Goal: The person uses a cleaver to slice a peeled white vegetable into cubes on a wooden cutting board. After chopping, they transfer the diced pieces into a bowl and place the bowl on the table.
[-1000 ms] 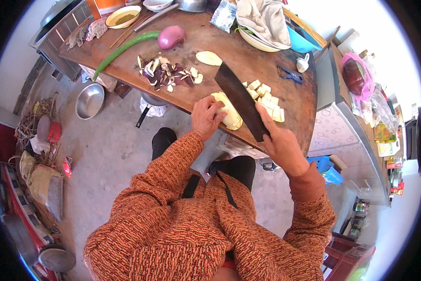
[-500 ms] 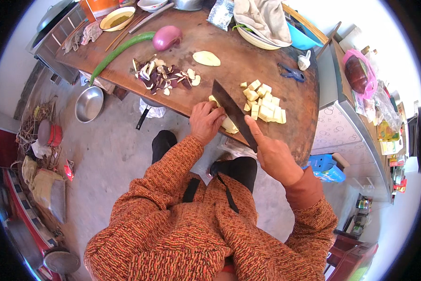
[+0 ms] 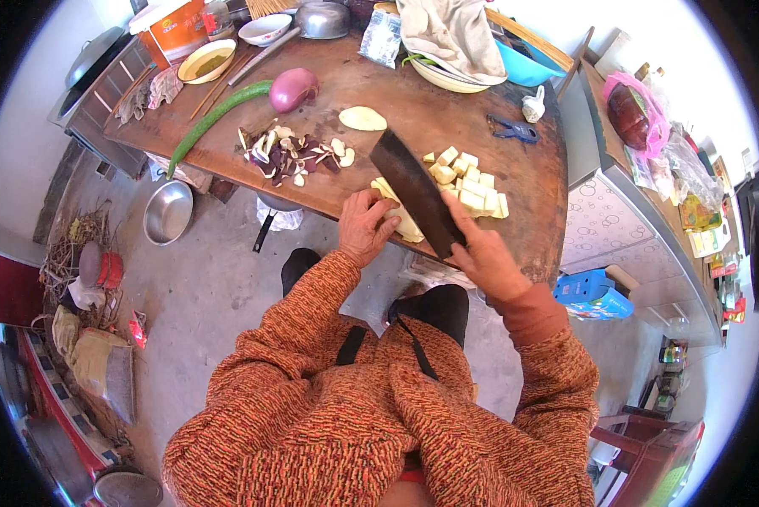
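Near the table's front edge, my left hand presses its bent fingers on a peeled, pale vegetable piece, apparently eggplant; the fingers hide part of it. My right hand is closed round a dark cleaver, index finger laid along the blade. The blade slants just right of the piece, its flat side showing. Cut pale cubes lie in a heap right of the cleaver. Beyond the blade rests a flat oval slice. Purple-skinned peelings are piled to the left.
A round purple eggplant and a long green vegetable lie at the left of the wooden table. Blue clips and a garlic bulb sit at the right. Bowls and a cloth-covered basin stand along the back.
The cleaver has turned so more of its flat side shows, and my right hand has shifted with it. My left hand stays on the piece. The whole view has shifted slightly.
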Available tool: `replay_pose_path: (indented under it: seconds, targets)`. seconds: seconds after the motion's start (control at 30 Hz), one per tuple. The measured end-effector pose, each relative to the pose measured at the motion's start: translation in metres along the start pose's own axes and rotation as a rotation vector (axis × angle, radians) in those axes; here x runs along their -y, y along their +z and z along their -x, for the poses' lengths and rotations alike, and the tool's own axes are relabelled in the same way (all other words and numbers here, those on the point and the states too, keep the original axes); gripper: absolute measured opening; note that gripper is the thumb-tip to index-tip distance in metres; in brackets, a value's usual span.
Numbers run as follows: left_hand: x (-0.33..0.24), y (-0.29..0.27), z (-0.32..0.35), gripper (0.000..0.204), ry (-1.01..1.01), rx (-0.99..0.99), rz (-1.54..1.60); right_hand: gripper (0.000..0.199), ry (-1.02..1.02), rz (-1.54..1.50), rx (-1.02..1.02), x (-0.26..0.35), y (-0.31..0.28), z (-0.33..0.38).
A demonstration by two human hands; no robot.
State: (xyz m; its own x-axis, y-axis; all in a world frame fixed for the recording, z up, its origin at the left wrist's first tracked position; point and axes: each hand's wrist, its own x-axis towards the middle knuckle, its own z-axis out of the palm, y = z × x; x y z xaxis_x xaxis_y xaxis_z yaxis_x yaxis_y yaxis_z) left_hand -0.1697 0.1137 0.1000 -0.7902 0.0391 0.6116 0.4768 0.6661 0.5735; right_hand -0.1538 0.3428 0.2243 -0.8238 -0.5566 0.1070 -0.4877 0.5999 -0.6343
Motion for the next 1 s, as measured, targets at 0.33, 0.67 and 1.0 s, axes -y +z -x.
replay_pose_path:
  seconds: [0.33,0.67,1.0]
  targets:
    - [-0.006,-0.026,-0.058,0.094,0.346,0.474,-0.301,0.082,0.108,-0.170,-0.266,0.036,-0.045,0.030]
    - [-0.001,0.000,-0.058,0.082,0.105,0.491,-0.100,0.083,0.165,-0.075,-0.226,0.026,-0.035,0.047]
    - [-0.026,0.014,-0.034,0.077,-0.117,0.175,-0.075,0.084,0.182,0.229,-0.098,0.017,-0.013,0.036]
